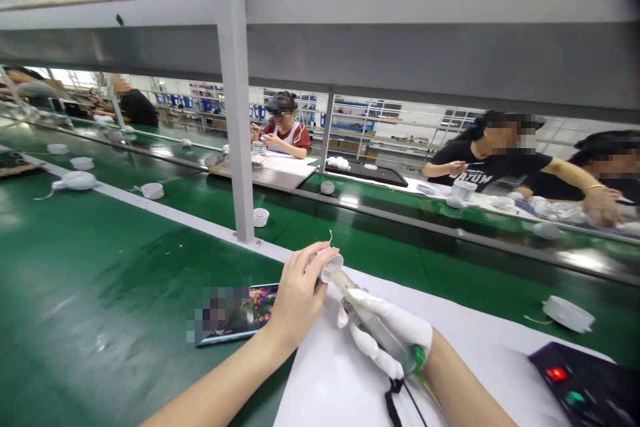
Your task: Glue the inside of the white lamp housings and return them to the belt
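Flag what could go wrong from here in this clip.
The syringe in the gloved right hand meets the small white cup held in the bare left hand, so anything squeezed out could reach bare fingers. The thin wire at the cup might snag on the hands. The phone lies on the green belt close to the left wrist, so a spill or knock could perhaps hit it.

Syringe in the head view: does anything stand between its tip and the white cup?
Nothing visible does. The tip of the syringe meets the cup, held by the bare left hand; the gloved right hand grips the syringe.
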### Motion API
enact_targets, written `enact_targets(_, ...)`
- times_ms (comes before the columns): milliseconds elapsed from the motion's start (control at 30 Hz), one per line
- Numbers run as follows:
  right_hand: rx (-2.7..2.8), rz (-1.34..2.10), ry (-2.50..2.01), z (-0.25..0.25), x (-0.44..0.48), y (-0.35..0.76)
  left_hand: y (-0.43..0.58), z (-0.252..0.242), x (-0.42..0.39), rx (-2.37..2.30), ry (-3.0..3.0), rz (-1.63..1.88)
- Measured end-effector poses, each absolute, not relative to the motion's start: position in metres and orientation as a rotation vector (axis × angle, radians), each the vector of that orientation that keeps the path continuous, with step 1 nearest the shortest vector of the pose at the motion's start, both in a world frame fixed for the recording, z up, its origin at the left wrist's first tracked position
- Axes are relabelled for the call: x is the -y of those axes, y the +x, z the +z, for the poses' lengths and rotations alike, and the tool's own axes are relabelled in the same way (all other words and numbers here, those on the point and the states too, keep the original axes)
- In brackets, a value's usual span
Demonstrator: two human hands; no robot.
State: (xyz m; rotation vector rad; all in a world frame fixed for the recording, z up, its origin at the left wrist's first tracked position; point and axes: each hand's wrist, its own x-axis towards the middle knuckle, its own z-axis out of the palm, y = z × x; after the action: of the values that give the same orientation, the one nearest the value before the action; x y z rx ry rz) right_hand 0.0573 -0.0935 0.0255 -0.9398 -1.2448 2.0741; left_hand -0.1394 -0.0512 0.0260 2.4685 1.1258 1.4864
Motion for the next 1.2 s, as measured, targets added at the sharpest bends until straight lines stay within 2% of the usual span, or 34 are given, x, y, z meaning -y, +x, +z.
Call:
enact_targets(933,1.122,2.066,-0.887,0.0255,0.0871,0.0617,-0.1401,0.0266,0.0513,-1.151,2.438,1.41)
enact_targets(1200,0.932,1.874,-0.771,0.0243,0.0871,0.0637,-0.1368,0.026,0.0567,-1.187,2.439,1.364)
